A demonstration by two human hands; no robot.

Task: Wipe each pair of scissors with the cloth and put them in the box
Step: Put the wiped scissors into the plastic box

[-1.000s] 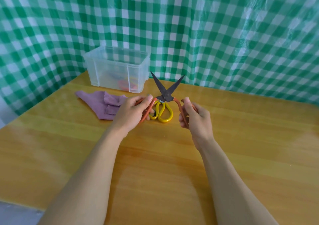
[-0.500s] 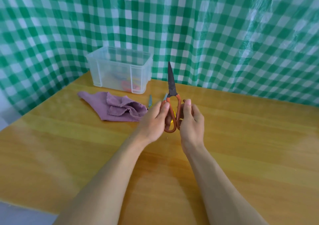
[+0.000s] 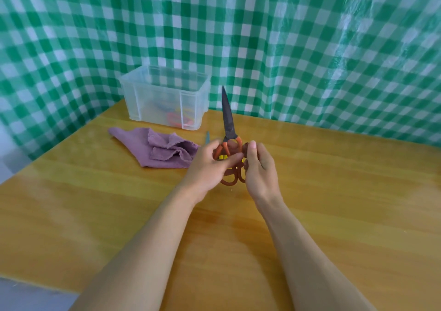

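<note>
We have both hands on the orange-handled scissors with dark steel blades point(image 3: 228, 119), held above the yellow wooden table point(image 3: 334, 191) in the middle of the scene. Our left hand point(image 3: 207, 165) has its fingers curled over the left handle loop. Our right hand point(image 3: 260, 167) pinches the right loop between thumb and fingers. The blades are together. The long axis runs from the loops near us to a tip that points far and upward, toward the clear plastic box point(image 3: 155, 100).

We judge that the next move turns on the crumpled purple cloth point(image 3: 162, 148). It lies on the table to the left of the hands, near the left hand but apart from it, with the box just beyond it on the far side. The left hand is plainly the nearer one, so it would reach for the cloth while the right holds the scissors.

Coloured handles show through the wall of the box. A thin bluish blade tip point(image 3: 207, 138) and a patch of yellow point(image 3: 223, 157) between our hands suggest another pair on the table, mostly hidden.
</note>
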